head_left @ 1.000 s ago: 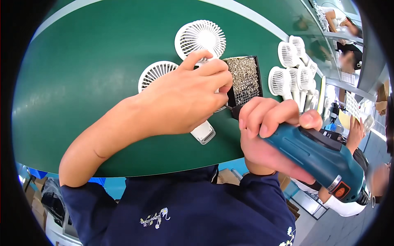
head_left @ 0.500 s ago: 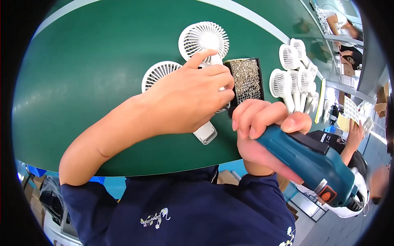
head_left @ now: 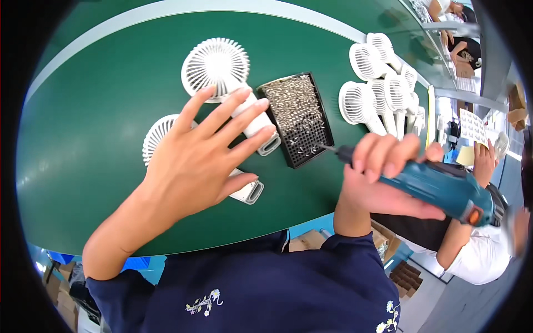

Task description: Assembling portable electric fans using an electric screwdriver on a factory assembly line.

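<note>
Work at a green bench (head_left: 100, 111), seen from the head. The left hand (head_left: 194, 150) has its grip spread, palm down, over 2 white handheld fans: the upper fan (head_left: 214, 64) and the lower fan (head_left: 158, 136). The right hand (head_left: 383, 172) has its grip wrapped around a teal electric screwdriver (head_left: 427, 186), whose bit points over the near right edge of a black tray (head_left: 294, 161) of screws (head_left: 291, 100). Progress, as judged: partway. The bit is on neither fan, so no screw is being driven; a group of fans (head_left: 358, 102) lies to the right, its state of completion unclear. The screws are heaped in the tray's far part and sparse in its near part. Hidden or uncertain: the lower fan's middle, beneath the hand; whether the fingers touch the upper fan's handle; whether the bit carries a screw; fans overlapped within the group.
</note>
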Demonstrator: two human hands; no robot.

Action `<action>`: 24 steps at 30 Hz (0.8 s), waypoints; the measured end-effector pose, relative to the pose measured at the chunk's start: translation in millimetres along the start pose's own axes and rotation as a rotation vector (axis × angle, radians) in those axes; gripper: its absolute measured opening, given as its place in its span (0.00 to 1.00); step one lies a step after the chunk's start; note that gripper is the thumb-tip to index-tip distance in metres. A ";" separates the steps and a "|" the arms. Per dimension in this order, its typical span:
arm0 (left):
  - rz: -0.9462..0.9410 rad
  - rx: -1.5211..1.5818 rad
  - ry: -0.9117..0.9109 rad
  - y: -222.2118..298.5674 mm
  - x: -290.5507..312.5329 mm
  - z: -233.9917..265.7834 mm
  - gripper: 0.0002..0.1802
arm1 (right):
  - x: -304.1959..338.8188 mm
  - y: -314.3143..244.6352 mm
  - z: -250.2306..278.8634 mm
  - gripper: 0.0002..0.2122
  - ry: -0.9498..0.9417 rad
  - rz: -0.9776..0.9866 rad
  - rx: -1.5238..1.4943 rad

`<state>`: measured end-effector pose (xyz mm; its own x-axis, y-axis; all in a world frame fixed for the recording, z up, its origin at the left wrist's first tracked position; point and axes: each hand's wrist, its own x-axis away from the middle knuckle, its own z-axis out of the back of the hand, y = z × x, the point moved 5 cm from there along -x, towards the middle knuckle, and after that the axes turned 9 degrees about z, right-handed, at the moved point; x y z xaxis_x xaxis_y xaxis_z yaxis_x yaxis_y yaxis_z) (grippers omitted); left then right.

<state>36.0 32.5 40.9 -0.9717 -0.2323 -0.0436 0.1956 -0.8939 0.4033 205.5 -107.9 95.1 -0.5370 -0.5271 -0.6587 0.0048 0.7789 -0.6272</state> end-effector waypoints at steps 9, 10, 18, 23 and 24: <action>0.139 -0.149 0.041 21.7 -11.8 -10.9 0.34 | 20.8 16.9 -0.1 0.41 -0.080 -0.057 -0.028; 0.150 -0.151 0.043 21.7 -11.4 -11.1 0.34 | 21.3 19.6 -0.9 0.41 -0.107 -0.087 0.003; 0.099 -0.030 0.200 30.6 -7.8 4.9 0.30 | 12.8 2.8 -10.7 0.35 -0.021 -0.052 -0.002; -0.013 0.288 0.286 43.7 -6.9 9.5 0.17 | 6.1 -10.3 -20.5 0.30 0.015 -0.090 -0.114; -0.046 0.323 0.245 43.7 -7.7 3.0 0.16 | 6.2 -11.0 -20.9 0.30 0.015 -0.088 -0.117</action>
<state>51.6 -3.7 61.6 -0.9105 -0.3140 -0.2689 0.0628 -0.7481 0.6607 184.5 -112.6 106.6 -0.5437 -0.5907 -0.5962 -0.1412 0.7646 -0.6288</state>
